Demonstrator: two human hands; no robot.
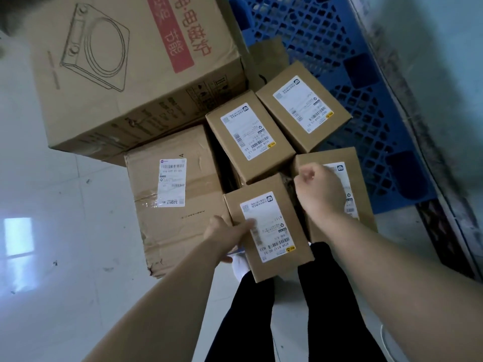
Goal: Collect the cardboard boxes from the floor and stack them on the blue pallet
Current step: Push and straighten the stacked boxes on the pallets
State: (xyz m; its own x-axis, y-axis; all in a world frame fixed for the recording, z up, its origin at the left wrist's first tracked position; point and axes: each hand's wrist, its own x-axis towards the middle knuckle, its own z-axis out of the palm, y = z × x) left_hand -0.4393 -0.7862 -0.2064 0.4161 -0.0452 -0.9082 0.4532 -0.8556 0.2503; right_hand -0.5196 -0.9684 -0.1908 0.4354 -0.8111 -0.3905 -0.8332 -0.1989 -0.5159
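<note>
My left hand (226, 237) grips the left edge of a small labelled cardboard box (271, 262), thumb lying on its white label. The box is held just above my legs. My right hand (320, 190) hovers with fingers curled, nothing visible in them, over a second small box (324, 156) at the right. Two more small labelled boxes (251, 137) (303, 105) lie side by side just beyond, at the near corner of the blue pallet (360, 82). Whether they rest on the pallet or on the floor I cannot tell.
A medium taped box (198, 226) sits on the pale floor to the left. Behind it lies a large printed carton (125, 74). A loose cardboard flap (269, 58) lies on the pallet. My black-trousered legs (324, 296) and a white shoe (240, 266) are below.
</note>
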